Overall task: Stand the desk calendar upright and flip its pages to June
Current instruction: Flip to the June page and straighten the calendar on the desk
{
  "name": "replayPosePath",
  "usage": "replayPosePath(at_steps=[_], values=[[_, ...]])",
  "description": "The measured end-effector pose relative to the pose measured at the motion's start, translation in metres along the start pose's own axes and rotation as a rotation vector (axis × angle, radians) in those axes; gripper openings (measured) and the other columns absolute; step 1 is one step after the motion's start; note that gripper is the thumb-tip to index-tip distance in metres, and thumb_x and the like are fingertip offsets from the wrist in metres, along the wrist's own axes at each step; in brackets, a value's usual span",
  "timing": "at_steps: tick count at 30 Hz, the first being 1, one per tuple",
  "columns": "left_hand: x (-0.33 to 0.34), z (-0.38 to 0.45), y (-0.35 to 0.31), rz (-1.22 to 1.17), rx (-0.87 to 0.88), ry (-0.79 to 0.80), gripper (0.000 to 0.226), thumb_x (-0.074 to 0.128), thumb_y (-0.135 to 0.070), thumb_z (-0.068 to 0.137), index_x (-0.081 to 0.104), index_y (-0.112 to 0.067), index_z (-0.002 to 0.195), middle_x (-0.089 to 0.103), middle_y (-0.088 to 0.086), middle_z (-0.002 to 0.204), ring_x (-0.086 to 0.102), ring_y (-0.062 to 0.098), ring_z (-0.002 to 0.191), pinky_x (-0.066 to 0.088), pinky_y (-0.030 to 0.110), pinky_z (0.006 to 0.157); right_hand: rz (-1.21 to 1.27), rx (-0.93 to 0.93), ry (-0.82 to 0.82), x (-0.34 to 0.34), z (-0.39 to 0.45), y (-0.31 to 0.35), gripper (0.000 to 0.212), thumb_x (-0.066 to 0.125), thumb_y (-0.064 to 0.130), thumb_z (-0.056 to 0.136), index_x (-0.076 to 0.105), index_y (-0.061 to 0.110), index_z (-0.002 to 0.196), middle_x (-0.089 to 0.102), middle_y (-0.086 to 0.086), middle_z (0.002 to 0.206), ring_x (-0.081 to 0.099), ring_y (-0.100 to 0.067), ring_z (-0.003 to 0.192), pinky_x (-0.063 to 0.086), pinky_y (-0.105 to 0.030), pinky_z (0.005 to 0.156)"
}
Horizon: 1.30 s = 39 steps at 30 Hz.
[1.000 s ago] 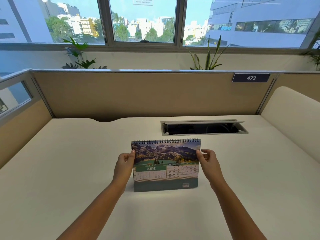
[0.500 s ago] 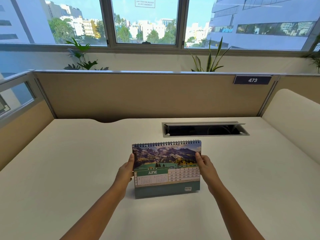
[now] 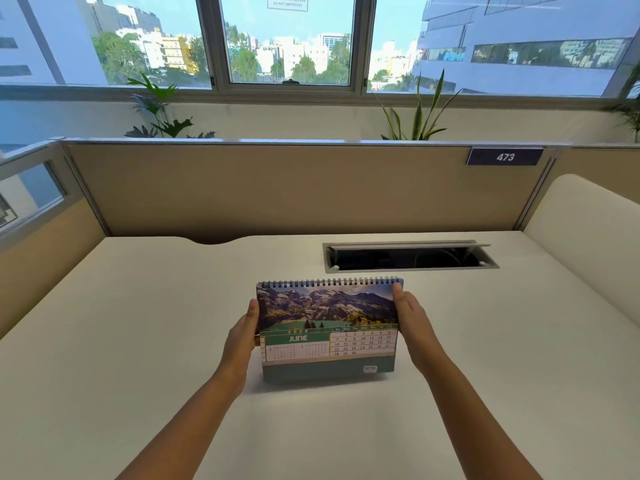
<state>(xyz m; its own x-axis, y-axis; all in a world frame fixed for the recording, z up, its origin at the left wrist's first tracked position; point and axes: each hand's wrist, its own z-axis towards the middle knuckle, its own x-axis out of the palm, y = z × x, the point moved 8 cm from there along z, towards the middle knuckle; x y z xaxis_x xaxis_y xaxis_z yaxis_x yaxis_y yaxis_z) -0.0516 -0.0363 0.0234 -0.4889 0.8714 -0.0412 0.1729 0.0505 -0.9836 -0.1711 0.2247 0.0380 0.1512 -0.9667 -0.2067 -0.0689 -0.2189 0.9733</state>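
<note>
The desk calendar point(image 3: 329, 327) stands upright on the white desk point(image 3: 138, 341), spiral binding on top. Its front page shows a mountain photo above a green band reading JUNE and a date grid. My left hand point(image 3: 242, 336) holds the calendar's left edge, thumb on the front of the page. On the other side, my right hand point(image 3: 412, 320) grips the right edge, with the thumb near the upper corner. The fingers behind the calendar are hidden.
An open cable slot point(image 3: 410, 256) is set into the desk behind the calendar. Tan partition walls point(image 3: 277, 188) close off the back and left; a sign reads 473 point(image 3: 505, 156). A cream rounded panel point(image 3: 588, 244) rises at the right. Plants stand behind the partition.
The hands have shifted their hold along the calendar's sides, the fingers straightening; the right thumb now sits near the top corner. The calendar stays upright on June.
</note>
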Motion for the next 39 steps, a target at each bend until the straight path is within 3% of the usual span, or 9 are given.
replayPosePath(at_steps=[5, 11, 15, 19, 23, 29, 34, 39], values=[[-0.008, 0.003, 0.008, 0.008, -0.008, 0.017, 0.054, 0.027, -0.058, 0.085, 0.058, -0.020, 0.107, 0.068, 0.009, 0.101, 0.062, 0.022, 0.092, 0.043, 0.023, 0.072, -0.106, -0.054, 0.006, 0.007, -0.002, -0.003, 0.046, 0.029, 0.048, 0.092, 0.058, 0.011, 0.096, 0.068, -0.009, 0.093, 0.062, -0.010, 0.073, 0.045, -0.015, 0.055], [-0.008, 0.008, 0.027, 0.011, -0.088, 0.032, 0.060, 0.017, -0.058, 0.087, 0.061, -0.020, 0.102, 0.066, 0.003, 0.095, 0.059, 0.019, 0.089, 0.036, 0.034, 0.092, -0.131, 0.076, 0.094, 0.019, -0.008, -0.035, 0.074, 0.012, 0.068, 0.078, 0.059, 0.022, 0.110, 0.065, -0.004, 0.102, 0.061, -0.021, 0.088, 0.045, -0.023, 0.069], [-0.004, 0.008, 0.046, 0.026, -0.175, 0.070, 0.058, 0.011, -0.058, 0.088, 0.060, -0.027, 0.090, 0.063, 0.004, 0.104, 0.054, 0.024, 0.098, 0.031, 0.036, 0.097, -0.092, 0.100, 0.105, 0.019, -0.011, -0.052, 0.065, 0.010, 0.063, 0.082, 0.059, 0.027, 0.105, 0.065, -0.012, 0.114, 0.059, -0.022, 0.094, 0.044, -0.030, 0.084], [-0.005, 0.007, 0.077, 0.045, -0.246, 0.108, 0.055, 0.013, -0.056, 0.089, 0.052, -0.028, 0.116, 0.056, 0.009, 0.126, 0.049, 0.026, 0.118, 0.027, 0.038, 0.111, -0.090, 0.158, 0.151, 0.022, -0.016, -0.074, 0.059, 0.008, 0.054, 0.090, 0.053, 0.027, 0.117, 0.055, -0.012, 0.132, 0.053, -0.029, 0.116, 0.038, -0.040, 0.101], [-0.010, 0.013, 0.096, 0.041, -0.274, 0.112, 0.063, 0.013, -0.054, 0.090, 0.049, -0.018, 0.127, 0.052, 0.014, 0.136, 0.047, 0.029, 0.125, 0.025, 0.043, 0.114, -0.082, 0.189, 0.146, 0.020, -0.016, -0.084, 0.064, 0.008, 0.053, 0.091, 0.049, 0.021, 0.129, 0.051, -0.012, 0.137, 0.049, -0.029, 0.122, 0.034, -0.039, 0.104], [-0.009, 0.017, 0.097, 0.049, -0.271, 0.105, 0.047, 0.017, -0.058, 0.088, 0.057, -0.035, 0.097, 0.060, 0.005, 0.119, 0.055, 0.022, 0.108, 0.028, 0.039, 0.112, -0.055, 0.219, 0.158, 0.022, -0.016, -0.091, 0.064, 0.006, 0.051, 0.092, 0.044, 0.019, 0.133, 0.047, -0.012, 0.140, 0.046, -0.028, 0.124, 0.032, -0.037, 0.106], [-0.011, 0.017, 0.100, 0.065, -0.278, 0.102, 0.052, 0.017, -0.062, 0.084, 0.064, -0.038, 0.082, 0.067, 0.002, 0.102, 0.060, 0.019, 0.096, 0.034, 0.040, 0.108, -0.044, 0.213, 0.176, 0.023, -0.018, -0.095, 0.060, 0.006, 0.049, 0.093, 0.039, 0.022, 0.135, 0.044, -0.010, 0.142, 0.043, -0.027, 0.126, 0.031, -0.037, 0.107], [-0.011, 0.017, 0.103, 0.047, -0.321, 0.076, 0.055, 0.017, -0.059, 0.088, 0.064, -0.031, 0.085, 0.064, 0.012, 0.115, 0.056, 0.028, 0.110, 0.035, 0.043, 0.108, -0.011, 0.190, 0.193, 0.026, -0.015, -0.097, 0.058, 0.008, 0.050, 0.093, 0.037, 0.023, 0.135, 0.045, -0.008, 0.141, 0.046, -0.016, 0.111, 0.034, -0.035, 0.104]])
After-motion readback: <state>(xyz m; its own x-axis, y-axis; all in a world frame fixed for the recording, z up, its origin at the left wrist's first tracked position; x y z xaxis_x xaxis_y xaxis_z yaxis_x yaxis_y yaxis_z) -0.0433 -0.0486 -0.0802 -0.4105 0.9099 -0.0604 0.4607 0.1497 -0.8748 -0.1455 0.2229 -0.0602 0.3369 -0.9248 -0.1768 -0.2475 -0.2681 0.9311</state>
